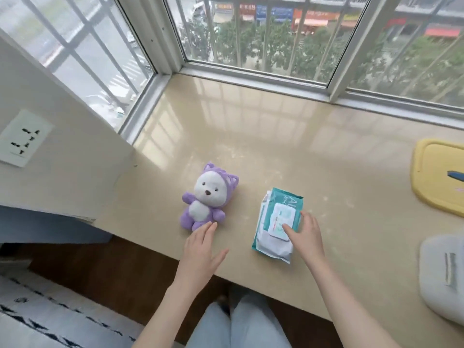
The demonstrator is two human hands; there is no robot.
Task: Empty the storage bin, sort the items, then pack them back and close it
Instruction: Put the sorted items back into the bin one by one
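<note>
A purple and white plush toy [207,199] lies face up on the beige window ledge [251,136]. My left hand [200,249] is flat with straight fingers, its fingertips at the toy's foot. To the right lies a teal pack of wet wipes [278,222] stacked on other flat packets. My right hand [305,237] rests on the pack's right side with its fingers spread over the flap. At the right edge are a yellow lid [439,174] and a grey-white bin [444,277], both partly cut off by the frame.
Window frames [251,76] border the ledge at the back and left. A wall with a power socket [22,138] stands at the left. A dark blue item [455,175] lies on the yellow lid. Below the ledge are a wooden floor, a patterned rug and my knees.
</note>
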